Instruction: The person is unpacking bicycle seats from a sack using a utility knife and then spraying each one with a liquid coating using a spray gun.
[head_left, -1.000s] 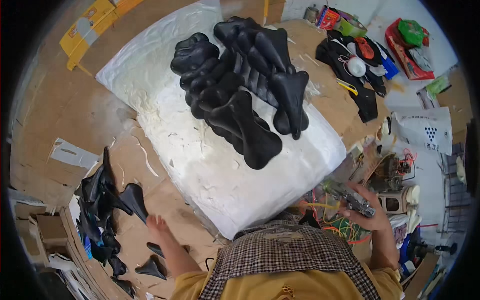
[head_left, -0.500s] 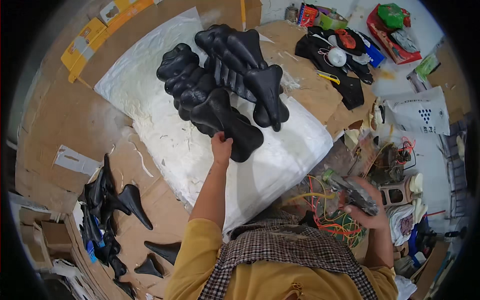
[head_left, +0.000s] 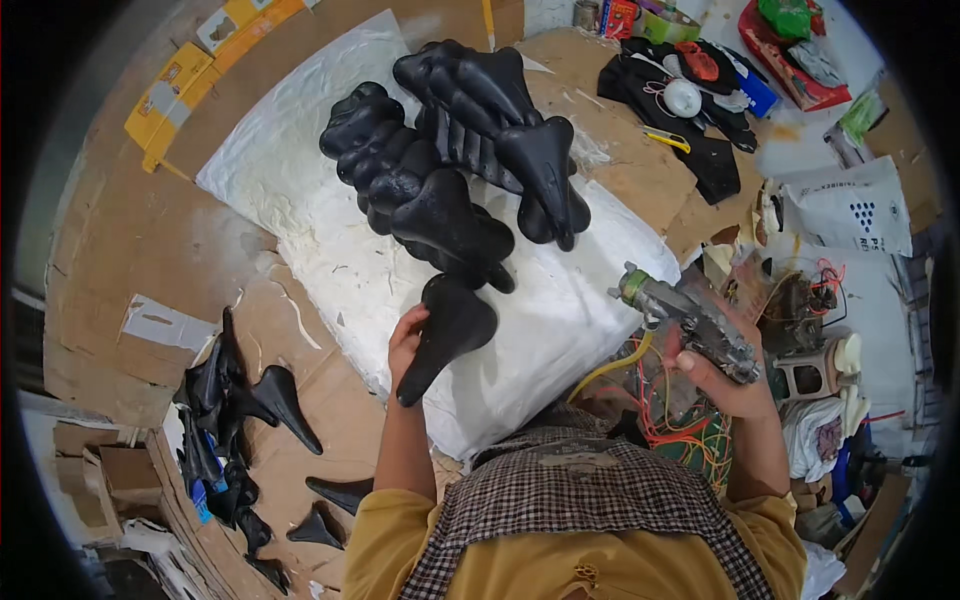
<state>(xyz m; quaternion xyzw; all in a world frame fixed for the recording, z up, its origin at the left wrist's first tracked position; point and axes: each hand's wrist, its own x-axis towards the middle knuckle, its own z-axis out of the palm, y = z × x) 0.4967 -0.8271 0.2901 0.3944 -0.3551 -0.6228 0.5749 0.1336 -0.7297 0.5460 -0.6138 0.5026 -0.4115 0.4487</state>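
In my left hand (head_left: 404,345) is a black bicycle saddle (head_left: 452,325), lifted above the near side of the white padded sheet (head_left: 550,350). The fingers grip its edge, and its narrow nose points toward me. Just beyond it, a row of nested black saddles (head_left: 425,205) lies on the sheet, with a second stack of saddles (head_left: 505,130) to the right. My right hand (head_left: 725,375) is wrapped round a worn grey hand tool (head_left: 690,320) with a green band near its front end. A yellow hose (head_left: 605,372) runs close below this tool.
At the left, several black saddle covers (head_left: 215,430) lie heaped on cardboard (head_left: 300,400). Tangled orange and green cords (head_left: 690,440) lie beneath my right forearm. Black cloth with a yellow cutter (head_left: 667,138) lies far right, near a white printed bag (head_left: 845,210).
My left hand has drawn one saddle off the near end of the row, toward me. My right hand has raised and turned the grey tool, its green-banded end now nearer the sheet.
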